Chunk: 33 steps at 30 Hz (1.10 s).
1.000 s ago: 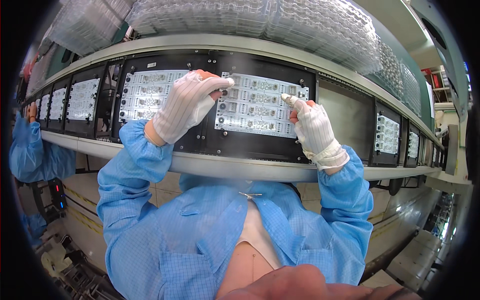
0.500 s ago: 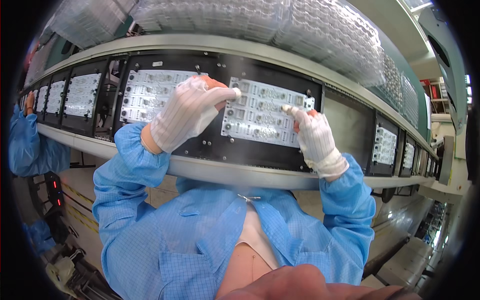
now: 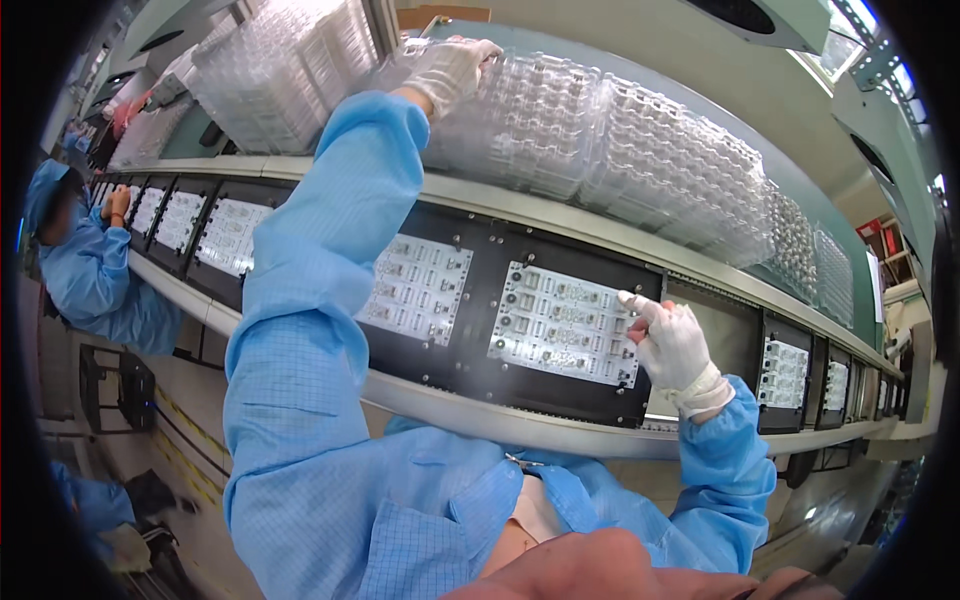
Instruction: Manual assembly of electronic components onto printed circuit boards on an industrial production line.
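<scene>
The person's right hand (image 3: 678, 348), in a white glove, is right of centre in the frame. Its index finger points up and to the left while the others curl in loosely; whether anything small is pinched there I cannot tell. The fingertip lies over the upper right corner of a white circuit board (image 3: 560, 328), and contact is unclear. The board lies to the left of this hand, its long axis running across the frame and sloping slightly down to the right. Of the two hands, the right is much the nearer to it.

The left hand (image 3: 452, 78), also gloved, is well apart from the board, up and to the left at the top of the frame. It rests at clear plastic trays (image 3: 545, 115), fingers bent forward and away; their tips are too hidden to say whether they grip.

Around the board is a black fixture plate (image 3: 540, 386). To its left, a second board (image 3: 415, 290) is partly covered by the blue left sleeve (image 3: 310, 290). A pale rail (image 3: 570, 222) separates the plates from the trays. A further tray stack (image 3: 285, 80) is in the upper left, near a green table (image 3: 185, 135). At the left edge, a co-worker (image 3: 85, 265) in blue is beside the same line; smaller boards (image 3: 783, 372) continue along it at right.
</scene>
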Tool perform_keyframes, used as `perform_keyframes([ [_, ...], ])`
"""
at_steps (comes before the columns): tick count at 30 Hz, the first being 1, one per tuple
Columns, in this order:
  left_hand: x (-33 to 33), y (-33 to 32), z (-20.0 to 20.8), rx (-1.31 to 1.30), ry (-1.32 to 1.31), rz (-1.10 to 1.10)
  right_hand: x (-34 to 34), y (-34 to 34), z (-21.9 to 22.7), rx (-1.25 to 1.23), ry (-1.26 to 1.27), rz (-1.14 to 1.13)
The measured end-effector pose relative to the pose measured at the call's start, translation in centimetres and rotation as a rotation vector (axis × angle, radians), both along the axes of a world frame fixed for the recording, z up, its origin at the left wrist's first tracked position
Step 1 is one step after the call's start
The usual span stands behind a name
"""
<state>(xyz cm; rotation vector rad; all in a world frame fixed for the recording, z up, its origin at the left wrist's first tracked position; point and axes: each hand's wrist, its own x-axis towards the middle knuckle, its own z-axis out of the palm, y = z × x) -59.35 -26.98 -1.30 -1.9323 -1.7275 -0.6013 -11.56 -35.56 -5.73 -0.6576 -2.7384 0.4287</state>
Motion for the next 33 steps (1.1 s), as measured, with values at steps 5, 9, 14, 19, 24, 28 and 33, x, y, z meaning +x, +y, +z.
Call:
perform_keyframes([
  [5, -0.6, 3.1, -1.2, -0.076, -0.078, 0.086, -0.7, 4.6, 1.5, 0.290, 0.162, -0.042],
  [9, -2.5, 3.6, -0.4, -0.236, -0.152, 0.076, -1.1, 10.1, 3.7, 0.290, 0.237, -0.179],
  [14, -1.5, 1.6, 2.4, -0.124, -0.130, -0.007, -2.7, 20.1, 3.4, 0.437, 0.275, -0.444],
  [19, 3.0, -6.2, 3.6, -0.022, -0.141, -0.137, -5.0, 26.3, 4.4, 0.178, 0.132, -0.763],
  [24, 8.3, -16.1, 3.3, -0.152, -0.191, -0.229, -4.2, 29.8, 2.6, 0.204, -0.106, -0.701],
  [28, 12.4, -20.5, 0.8, -0.246, -0.467, -0.386, -2.6, 32.8, 2.6, 0.448, -0.061, -0.605],
  [33, 17.8, -23.6, -2.1, -0.276, -0.435, -0.466, -2.5, 32.5, 6.1, 0.619, 0.048, -0.598],
])
